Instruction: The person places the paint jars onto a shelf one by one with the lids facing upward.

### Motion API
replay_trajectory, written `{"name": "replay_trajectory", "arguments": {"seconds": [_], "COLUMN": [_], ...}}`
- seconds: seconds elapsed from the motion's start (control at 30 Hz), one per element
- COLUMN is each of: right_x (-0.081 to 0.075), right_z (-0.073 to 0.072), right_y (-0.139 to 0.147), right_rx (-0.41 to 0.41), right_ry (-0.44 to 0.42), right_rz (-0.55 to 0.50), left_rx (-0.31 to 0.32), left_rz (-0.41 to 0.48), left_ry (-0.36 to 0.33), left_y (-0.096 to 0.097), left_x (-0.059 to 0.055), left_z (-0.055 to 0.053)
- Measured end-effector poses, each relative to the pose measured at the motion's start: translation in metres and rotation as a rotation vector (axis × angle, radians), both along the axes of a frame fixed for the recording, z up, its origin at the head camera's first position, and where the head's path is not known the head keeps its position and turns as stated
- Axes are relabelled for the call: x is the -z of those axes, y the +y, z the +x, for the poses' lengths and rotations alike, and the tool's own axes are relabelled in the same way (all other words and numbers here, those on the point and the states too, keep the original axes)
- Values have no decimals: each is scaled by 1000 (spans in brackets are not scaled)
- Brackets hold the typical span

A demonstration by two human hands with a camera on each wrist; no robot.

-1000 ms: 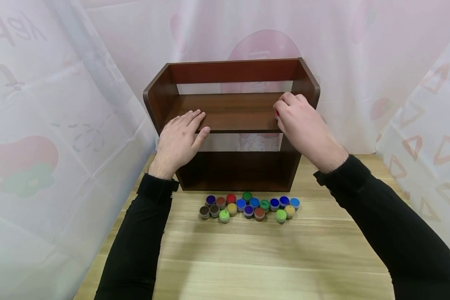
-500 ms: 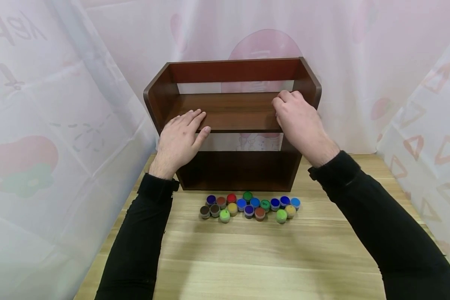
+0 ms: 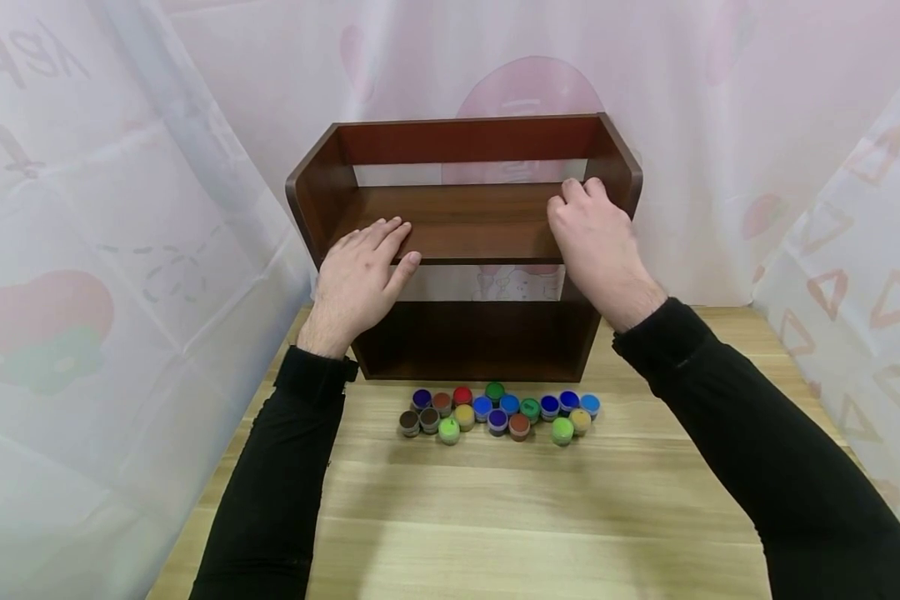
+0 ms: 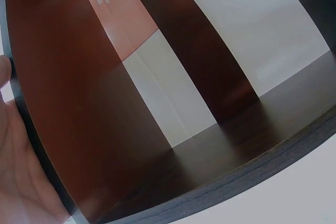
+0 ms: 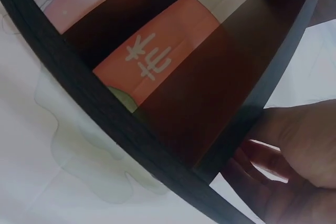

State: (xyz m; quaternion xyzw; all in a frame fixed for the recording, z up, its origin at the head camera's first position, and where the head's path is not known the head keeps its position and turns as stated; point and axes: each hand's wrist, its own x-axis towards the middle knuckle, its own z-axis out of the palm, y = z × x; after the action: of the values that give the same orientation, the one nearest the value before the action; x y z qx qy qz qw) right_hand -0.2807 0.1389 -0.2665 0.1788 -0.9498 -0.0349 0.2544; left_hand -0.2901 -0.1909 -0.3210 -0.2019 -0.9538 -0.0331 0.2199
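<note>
A dark brown two-tier wooden shelf (image 3: 465, 237) stands on the wooden table. My left hand (image 3: 360, 275) lies flat on the left end of its upper board, fingers spread and thumb along the front edge. At the right end of that board is my right hand (image 3: 592, 237), close to the side panel, its fingers curled in a pinch. The small red pot seen between them a second ago is now hidden behind the hand. In the right wrist view, thumb and fingers (image 5: 283, 129) overlap the shelf board's edge, fingertips out of sight.
Several small paint pots with coloured lids (image 3: 497, 422) stand in uneven rows just in front of the shelf. The wooden table (image 3: 540, 517) stretches towards me. White printed curtains (image 3: 720, 150) hang behind and on both sides.
My right hand has shifted slightly back on the upper board, and its wrist has swung left. The red pot has gone out of sight behind it. My left hand has stayed put.
</note>
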Motion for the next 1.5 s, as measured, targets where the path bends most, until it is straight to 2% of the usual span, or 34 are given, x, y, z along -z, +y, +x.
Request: {"name": "replay_trajectory", "arguments": {"seconds": [0.1,0.3,0.77,1.07,1.33,1.5], "right_x": [0,4,31,56,86,106], "right_z": [5,23,68,86,91,90], "right_y": [1,4,15,29,38,44], "right_rx": [-25,-139,-282,-285,-235,-232], "right_ry": [10,68,67,-25,-146,-189], "right_rz": [-41,-161,-244,-298,-288,-292], "left_rx": [2,4,1,-6,-12,-15], "left_rz": [2,3,1,-7,-11,-13], "left_ry": [-1,-1,-9,-44,-53,-55], "left_y": [0,0,0,0,1,1], "left_x": [0,-1,-1,-5,-5,-5], "left_z": [1,2,2,5,4,5]}}
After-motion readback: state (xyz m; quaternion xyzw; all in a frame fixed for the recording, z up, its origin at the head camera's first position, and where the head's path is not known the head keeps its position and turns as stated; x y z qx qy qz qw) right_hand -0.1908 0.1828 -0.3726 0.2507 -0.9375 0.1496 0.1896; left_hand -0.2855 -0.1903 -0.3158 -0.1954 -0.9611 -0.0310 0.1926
